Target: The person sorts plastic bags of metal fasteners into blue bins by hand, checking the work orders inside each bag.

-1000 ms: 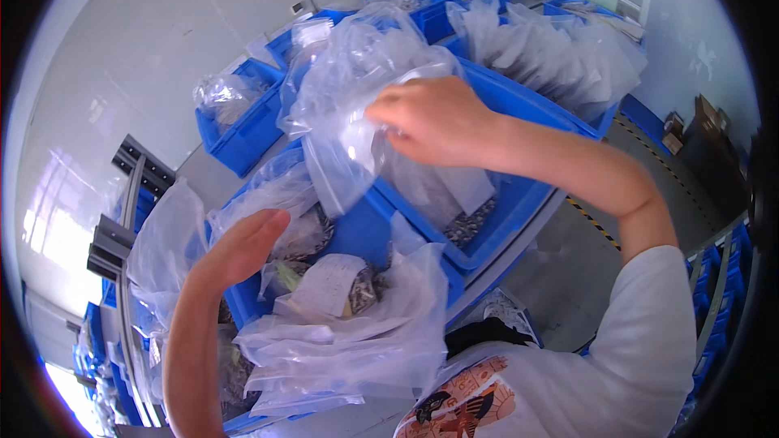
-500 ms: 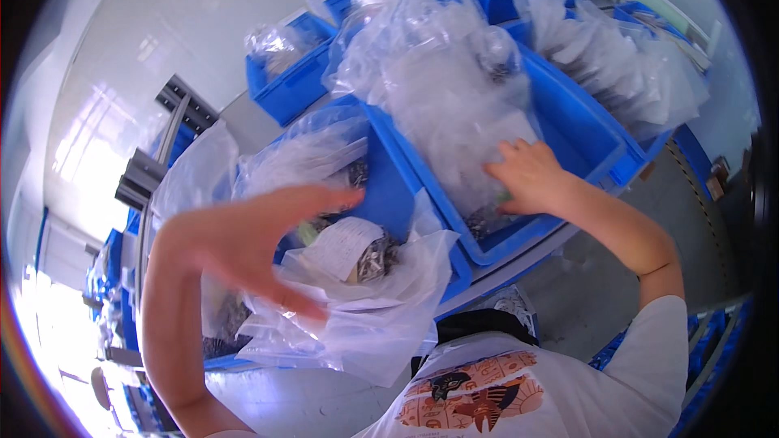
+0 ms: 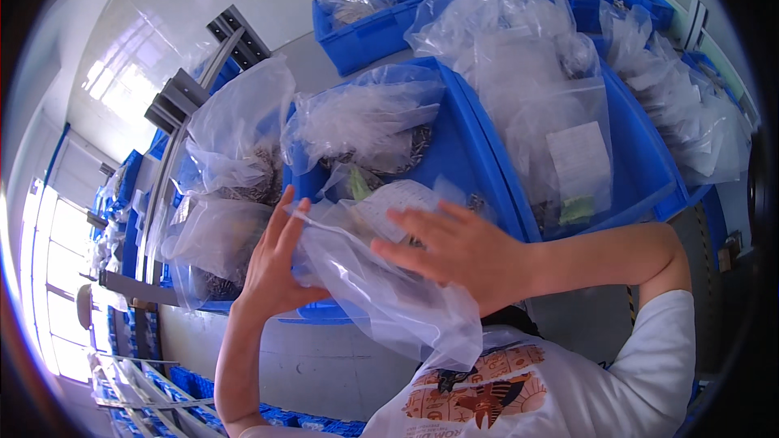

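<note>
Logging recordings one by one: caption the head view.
Left hand and right hand at a translucent bag over a blue bin.

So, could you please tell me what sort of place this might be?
Probably a parts-sorting or packing area: large blue bins stand close together, plastic bags crowd them, and a paper slip shows with one bag.

Right hand (image 3: 458, 258), formerly at the bags in the blue bin (image 3: 641, 158), now spreads over the front clear bag (image 3: 365, 280), left hand (image 3: 272, 266) now stands at that bag's left edge, and a green slip (image 3: 577, 209) now shows uncovered.
</note>
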A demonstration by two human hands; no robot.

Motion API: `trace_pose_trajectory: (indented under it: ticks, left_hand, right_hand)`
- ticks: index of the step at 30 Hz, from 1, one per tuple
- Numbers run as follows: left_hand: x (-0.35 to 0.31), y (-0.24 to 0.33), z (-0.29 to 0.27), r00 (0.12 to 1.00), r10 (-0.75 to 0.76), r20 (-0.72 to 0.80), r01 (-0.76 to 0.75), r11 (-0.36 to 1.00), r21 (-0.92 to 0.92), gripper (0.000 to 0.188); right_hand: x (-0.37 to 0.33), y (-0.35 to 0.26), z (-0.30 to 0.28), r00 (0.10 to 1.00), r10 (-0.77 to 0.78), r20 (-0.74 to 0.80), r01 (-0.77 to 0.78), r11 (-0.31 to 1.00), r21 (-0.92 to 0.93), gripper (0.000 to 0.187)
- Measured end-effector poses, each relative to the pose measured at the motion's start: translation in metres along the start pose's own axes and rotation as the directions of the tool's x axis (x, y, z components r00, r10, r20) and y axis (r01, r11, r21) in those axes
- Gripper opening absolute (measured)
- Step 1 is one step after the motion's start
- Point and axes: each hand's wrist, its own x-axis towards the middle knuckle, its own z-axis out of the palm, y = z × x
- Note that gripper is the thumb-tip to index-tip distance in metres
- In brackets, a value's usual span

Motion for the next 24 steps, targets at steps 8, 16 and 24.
trace_pose_trajectory:
  ticks: [8, 16, 24]
  left_hand:
    - [0.004, -0.022, 0.034, 0.959, -0.250, -0.130, 0.184, 0.904, -0.385, 0.039]
    - [-0.021, 0.052, 0.043, 0.889, -0.343, -0.302, 0.247, 0.916, -0.316, 0.036]
    - [-0.027, 0.085, -0.007, 0.926, -0.156, -0.343, 0.272, 0.906, 0.323, 0.057]
  right_hand:
    - [0.028, 0.040, 0.018, 0.996, 0.078, -0.048, -0.046, 0.876, 0.480, 0.035]
    - [0.000, 0.065, 0.023, 0.993, 0.072, -0.095, 0.009, 0.749, 0.662, 0.048]
    - [-0.002, 0.001, -0.017, 0.956, -0.039, 0.289, 0.080, 0.988, -0.130, 0.078]
